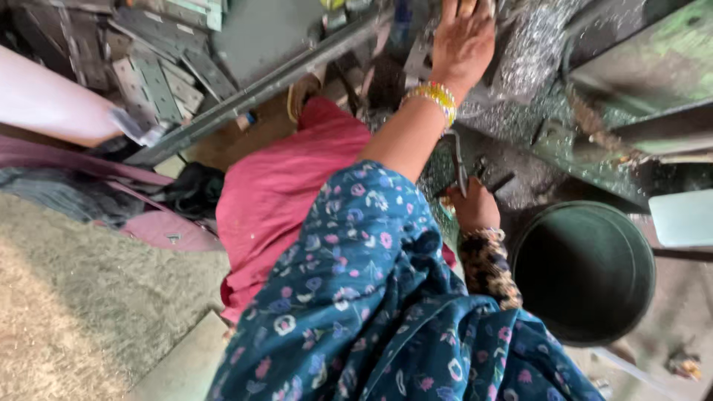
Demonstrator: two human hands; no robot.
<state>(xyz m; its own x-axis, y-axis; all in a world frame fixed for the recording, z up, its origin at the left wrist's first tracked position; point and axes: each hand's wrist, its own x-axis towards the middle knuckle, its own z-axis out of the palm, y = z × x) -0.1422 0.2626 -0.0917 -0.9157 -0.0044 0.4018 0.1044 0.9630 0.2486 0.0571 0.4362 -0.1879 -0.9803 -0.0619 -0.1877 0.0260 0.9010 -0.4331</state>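
Workshop floor, lower left: grey, gritty. Machine bed (535,111), upper right: strewn with metal shavings. Green bucket (583,271), right of centre. Left hand (462,41), top centre: raised, fingers spread flat on machine. Right hand (471,208), centre: closed around small metal tool (460,167).

- I see my left hand (462,41) reaching up and away, its back toward the camera, fingers spread against a grey machine surface (520,52) strewn with shiny metal shavings; its fingertips run past the top edge of the view.
- My right hand (475,208) sits lower, closed around 1 thin dark metal lever (459,160) that rises nearly upright from the fist, leaning slightly left.
- The lever is slim and dull grey; its lower end is hidden inside my grip, and its upper end stands just beside my left forearm.
- What the lever joins to I cannot tell.
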